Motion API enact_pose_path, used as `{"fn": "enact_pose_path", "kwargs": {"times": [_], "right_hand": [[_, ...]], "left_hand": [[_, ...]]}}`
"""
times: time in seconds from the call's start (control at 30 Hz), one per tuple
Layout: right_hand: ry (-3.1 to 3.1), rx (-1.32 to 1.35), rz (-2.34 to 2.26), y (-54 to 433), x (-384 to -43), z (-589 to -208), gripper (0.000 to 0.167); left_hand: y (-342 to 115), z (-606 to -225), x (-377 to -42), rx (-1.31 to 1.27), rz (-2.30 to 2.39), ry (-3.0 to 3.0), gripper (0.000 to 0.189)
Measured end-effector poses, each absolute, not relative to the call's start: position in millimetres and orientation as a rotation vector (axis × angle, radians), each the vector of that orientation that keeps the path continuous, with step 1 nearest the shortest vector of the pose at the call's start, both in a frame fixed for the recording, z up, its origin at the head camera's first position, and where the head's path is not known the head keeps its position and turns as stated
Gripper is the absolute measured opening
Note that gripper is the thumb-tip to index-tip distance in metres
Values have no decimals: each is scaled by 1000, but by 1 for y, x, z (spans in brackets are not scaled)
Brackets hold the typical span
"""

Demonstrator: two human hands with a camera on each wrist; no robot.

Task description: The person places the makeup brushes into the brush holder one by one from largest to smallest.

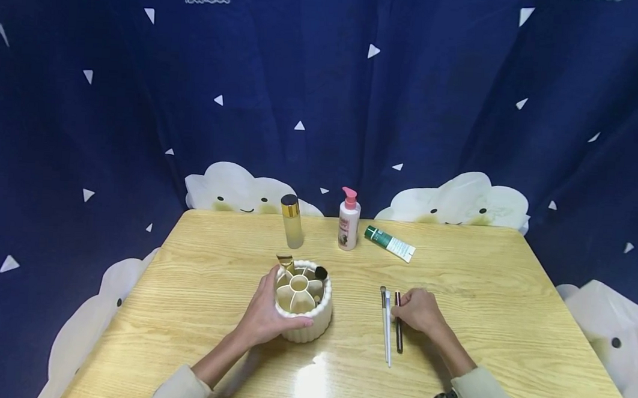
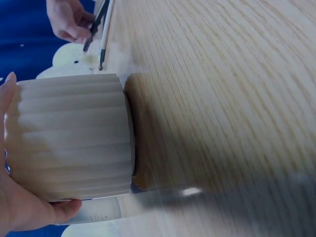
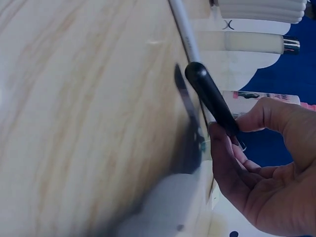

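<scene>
A triangle-dotted navy curtain hangs behind a wooden table.

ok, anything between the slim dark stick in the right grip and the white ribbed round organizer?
Yes: two slim pale-handled brushes lie on the wooden table, left of the dark stick; lifting should clear them. Nothing else visible stands before the organizer.

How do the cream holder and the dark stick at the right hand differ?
Color: the cream holder is pale, while the dark stick is nearly black.
Shape: the holder is wide, round and ribbed; the stick is thin and straight.
Hold: the left hand grips the holder around its side, whereas the right hand pinches the stick.
Shared: each is held by one hand.
</scene>
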State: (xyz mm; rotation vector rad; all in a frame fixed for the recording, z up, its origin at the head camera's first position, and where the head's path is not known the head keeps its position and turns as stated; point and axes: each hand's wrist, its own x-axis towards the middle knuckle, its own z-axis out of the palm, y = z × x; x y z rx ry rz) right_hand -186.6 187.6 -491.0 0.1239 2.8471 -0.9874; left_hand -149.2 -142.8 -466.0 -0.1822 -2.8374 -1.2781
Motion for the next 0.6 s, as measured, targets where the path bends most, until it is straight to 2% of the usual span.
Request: {"fn": "enact_pose_path", "kwargs": {"times": [0.6], "right_hand": [[2905,112,-1386,161,-187,-451,23]], "left_hand": [[-142,-465,-148,-188,-1284,-2841,137]]}}
